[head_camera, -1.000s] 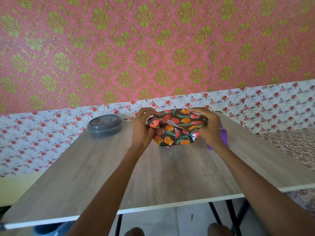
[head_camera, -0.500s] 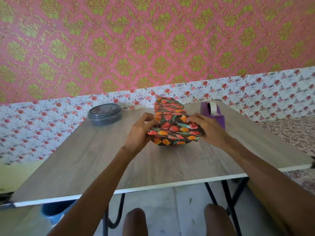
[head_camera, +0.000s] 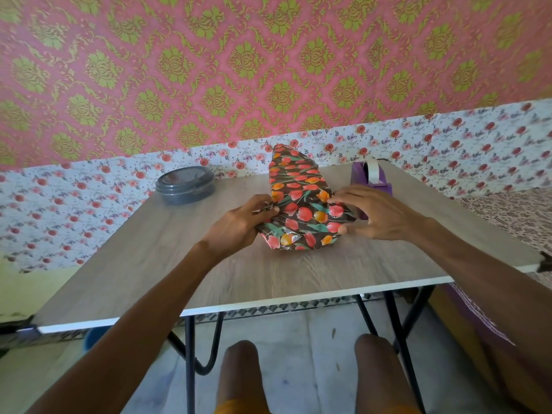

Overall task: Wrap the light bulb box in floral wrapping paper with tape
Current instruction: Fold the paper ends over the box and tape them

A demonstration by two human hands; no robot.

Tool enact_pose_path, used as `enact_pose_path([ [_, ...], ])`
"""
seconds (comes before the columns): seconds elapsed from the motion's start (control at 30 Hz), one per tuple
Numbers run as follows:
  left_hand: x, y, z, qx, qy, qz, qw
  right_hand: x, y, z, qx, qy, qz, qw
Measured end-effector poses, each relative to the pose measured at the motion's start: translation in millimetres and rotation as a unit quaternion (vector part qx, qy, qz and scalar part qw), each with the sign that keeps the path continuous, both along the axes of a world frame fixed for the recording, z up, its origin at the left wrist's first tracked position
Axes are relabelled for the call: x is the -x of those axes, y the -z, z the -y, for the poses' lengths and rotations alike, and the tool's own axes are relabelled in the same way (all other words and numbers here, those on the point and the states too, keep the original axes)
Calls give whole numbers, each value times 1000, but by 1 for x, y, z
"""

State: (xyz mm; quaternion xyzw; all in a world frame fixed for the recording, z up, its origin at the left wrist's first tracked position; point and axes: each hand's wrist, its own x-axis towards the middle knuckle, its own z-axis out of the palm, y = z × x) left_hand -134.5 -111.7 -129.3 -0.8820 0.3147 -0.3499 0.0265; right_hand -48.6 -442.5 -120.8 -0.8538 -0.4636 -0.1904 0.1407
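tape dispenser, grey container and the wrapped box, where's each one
tape dispenser (head_camera: 360, 177), head view, purple side wall
grey container (head_camera: 185, 178), head view, centre of lid
wrapped box (head_camera: 300, 209), head view, top face of floral paper

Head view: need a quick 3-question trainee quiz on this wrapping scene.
1. True or false: the purple tape dispenser stands on the table just beyond the right hand.
2. What is the left hand pinching? A) the floral wrapping paper B) the purple tape dispenser C) nothing
3. Fill in: the grey lidded container sits to the ___ of the floral wrapping paper.

Key: 1 true; 2 A; 3 left.
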Motion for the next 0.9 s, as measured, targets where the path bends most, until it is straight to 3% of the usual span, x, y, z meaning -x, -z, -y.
enact_pose_path([
  [0.3,5,25,6,0,-26,101,995,-5,5,-32,-208,61,-18,976],
  [0.47,3,36,-6,-49,-16,138,989,-5,3,-34,-209,63,-23,976],
  [0.57,6,38,-7,-28,-14,154,988,-5,3,-34,-205,63,-29,976],
  [0.7,13,40,-1,20,2,143,990,-7,3,-34,-202,58,-47,976],
  [0.9,15,42,-15,-56,17,81,995,-7,5,-35,-194,74,-44,977],
])
